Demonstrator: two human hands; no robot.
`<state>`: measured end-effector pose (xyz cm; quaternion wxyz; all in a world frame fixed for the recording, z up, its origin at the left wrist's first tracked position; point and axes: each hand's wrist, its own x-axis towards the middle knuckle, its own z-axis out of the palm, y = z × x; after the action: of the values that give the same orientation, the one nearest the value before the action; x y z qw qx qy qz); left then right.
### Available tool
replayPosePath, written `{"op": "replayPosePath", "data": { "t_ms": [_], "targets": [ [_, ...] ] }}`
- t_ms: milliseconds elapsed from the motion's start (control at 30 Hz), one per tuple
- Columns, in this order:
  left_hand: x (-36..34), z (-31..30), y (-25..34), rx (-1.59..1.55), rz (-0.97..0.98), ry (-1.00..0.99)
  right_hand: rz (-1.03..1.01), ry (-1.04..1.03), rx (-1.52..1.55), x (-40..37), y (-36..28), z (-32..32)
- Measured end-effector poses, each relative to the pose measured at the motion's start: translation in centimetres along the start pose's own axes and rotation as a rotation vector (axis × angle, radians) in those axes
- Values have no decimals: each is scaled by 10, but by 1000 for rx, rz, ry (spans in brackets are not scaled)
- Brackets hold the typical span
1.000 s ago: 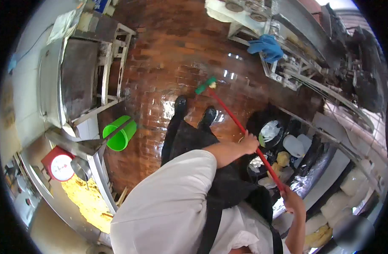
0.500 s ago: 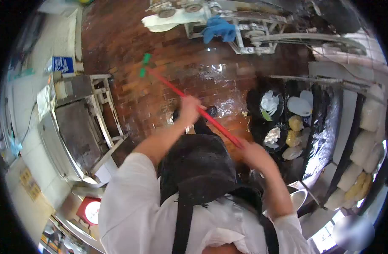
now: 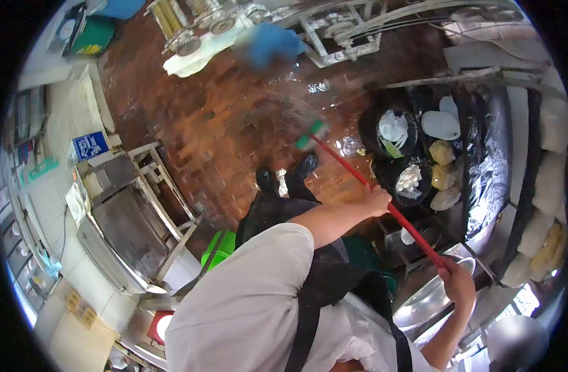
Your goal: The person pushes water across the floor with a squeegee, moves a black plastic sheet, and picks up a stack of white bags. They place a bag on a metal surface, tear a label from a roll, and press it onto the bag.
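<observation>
A long-handled broom [image 3: 352, 167] with a red stick and a small green head [image 3: 310, 135] slants across the view, its head down at the brick floor [image 3: 209, 118]. Whatever bristles it has are hard to make out. My left hand [image 3: 377, 201] is closed round the middle of the stick. Near the stick's upper end, my right hand [image 3: 459, 282] grips it, in front of a large metal bowl [image 3: 414, 310]. The green head is a little ahead of my dark shoes [image 3: 304, 166].
Black bins [image 3: 392, 155] with plastic waste stand at the right beside tied bags [image 3: 444, 177]. A metal-framed machine [image 3: 340, 31] with a blue cloth [image 3: 275, 43] is ahead. A bright green bucket [image 3: 219, 249] and a framed appliance [image 3: 126, 204] are on the left.
The green head has swept right and back toward my feet. Both hands have moved right with the stick, and my body has turned. The bright green bucket now shows.
</observation>
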<state>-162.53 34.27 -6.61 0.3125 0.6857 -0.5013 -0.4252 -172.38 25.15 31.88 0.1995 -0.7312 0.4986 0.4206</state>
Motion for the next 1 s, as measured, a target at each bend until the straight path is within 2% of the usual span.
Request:
{"op": "replayPosePath", "data": {
  "t_ms": [67,133,167,200,233,267,300,333,367,400,467,500,533,567,600,633,667,733,767,800,833,867,967,1000],
  "targets": [
    [2,-21,12,39,28,-10,125,6,-55,-19,-25,-28],
    [-8,-69,1,3,-5,51,30,14,29,-3,-36,-23],
    [-23,-107,-20,-49,-65,121,-31,10,67,14,-48,-16],
    [-30,-100,-85,-182,-153,255,-127,-49,38,38,-73,-8],
    [-48,-140,-116,-201,-269,374,-195,-111,26,60,-108,6],
    [-69,-175,-153,33,-177,473,-488,-145,75,106,-116,60],
    [-89,-210,-190,281,-112,591,-616,-169,128,146,-150,103],
    [-106,-242,-226,469,-166,624,-689,-246,293,164,-205,104],
    [-117,-271,-258,622,-335,573,-691,-301,176,193,-253,123],
    [-123,-292,-283,743,-567,454,-752,-171,266,197,-292,114],
    [-115,-307,-313,835,-866,207,-749,-156,155,241,-357,145],
    [-106,-290,-383,718,-924,219,-706,-151,178,262,-362,160],
    [-93,-282,-369,752,-825,181,-655,-152,199,274,-354,170],
    [-73,-265,-338,787,-657,159,-530,-236,189,248,-326,116],
    [-50,-239,-306,778,-483,147,-437,-277,409,267,-274,141],
    [-29,-209,-268,717,-369,132,-273,-288,357,223,-226,84],
    [-9,-176,-223,633,-277,108,-328,-263,215,237,-146,112],
    [17,-115,-130,428,-191,-2,-158,-142,100,143,-84,27],
    [30,-86,-82,320,-158,-61,-15,-196,85,116,-52,7],
    [39,-58,-52,291,-121,-88,-162,-54,74,83,-11,0],
    [48,-35,-20,260,-84,-116,-38,-104,54,58,-13,-22],
    [50,-37,1,98,4,-195,85,-159,38,36,-17,-43],
    [41,-56,16,37,107,-2,21,-72,-45,-5,-58,-78],
    [34,-82,4,-38,74,27,9,-86,27,-1,-69,-76]
  ]
}}
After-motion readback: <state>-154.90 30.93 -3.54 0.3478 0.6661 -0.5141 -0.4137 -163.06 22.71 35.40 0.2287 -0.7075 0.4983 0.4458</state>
